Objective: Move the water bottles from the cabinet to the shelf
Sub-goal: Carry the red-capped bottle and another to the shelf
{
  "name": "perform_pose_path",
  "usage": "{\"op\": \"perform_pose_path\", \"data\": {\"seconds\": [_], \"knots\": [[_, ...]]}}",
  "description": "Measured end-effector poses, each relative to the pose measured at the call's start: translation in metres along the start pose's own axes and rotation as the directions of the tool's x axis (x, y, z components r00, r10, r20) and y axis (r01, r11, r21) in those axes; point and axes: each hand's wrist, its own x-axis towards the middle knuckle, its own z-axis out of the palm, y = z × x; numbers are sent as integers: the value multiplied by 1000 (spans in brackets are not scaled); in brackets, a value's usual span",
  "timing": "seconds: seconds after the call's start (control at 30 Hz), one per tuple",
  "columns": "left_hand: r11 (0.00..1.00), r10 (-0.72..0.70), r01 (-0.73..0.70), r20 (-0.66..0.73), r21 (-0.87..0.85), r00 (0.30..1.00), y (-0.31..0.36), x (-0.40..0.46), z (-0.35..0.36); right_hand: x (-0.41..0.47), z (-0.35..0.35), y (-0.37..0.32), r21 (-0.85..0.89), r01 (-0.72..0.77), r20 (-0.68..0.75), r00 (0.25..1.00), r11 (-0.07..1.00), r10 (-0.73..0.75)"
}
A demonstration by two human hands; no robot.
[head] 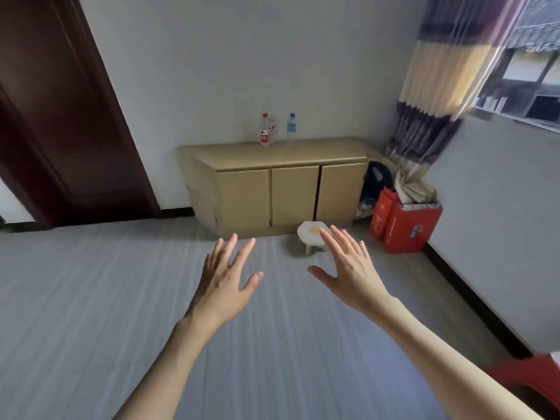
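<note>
Both grips released: left hand [225,286] and right hand [348,268] spread, empty; two water bottles [265,130] upright on cabinet [272,156].

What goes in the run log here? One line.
left hand open, empty | right hand open, empty | bottles upright on cabinet | none moved

Setting: a room in a private home. Indicators: a dark red-brown wooden door [60,116] on the left; plain pale walls; grey plank-pattern flooring [121,298] with dark skirting. A low beige cabinet [272,189] with three closed doors stands against the far wall. A striped curtain [439,71] hangs beside a window [533,71] at the right. Red cardboard boxes [406,225] sit in the corner, and a small stool [313,237] stands before the cabinet.
</note>
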Motion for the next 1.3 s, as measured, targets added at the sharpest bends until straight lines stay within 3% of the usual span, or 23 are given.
{"op": "perform_pose_path", "data": {"seconds": [0.3, 0.57, 0.87, 1.13, 1.3], "knots": [[999, 44, -45, -77, -9, 996, -57, 225, -3, 230, 3, 22, 21, 28, -89, 996, 999, -26], [999, 38, -38, 25, 14, 999, -85, 381, 45, 386, 53, 91, 8, 1, 41, 999, 1000, -1], [998, -32, 25, -135, -53, 990, -113, 595, 53, 614, 45, 149, 44, 132, -79, 989, 990, -128], [983, -148, 142, -43, -113, 988, -167, 717, 91, 738, 111, 192, 33, 114, 57, 992, 993, -116], [992, -125, 124, -41, -19, 991, -217, 818, 101, 831, 139, 215, 25, 45, 79, 996, 999, -47]]}}
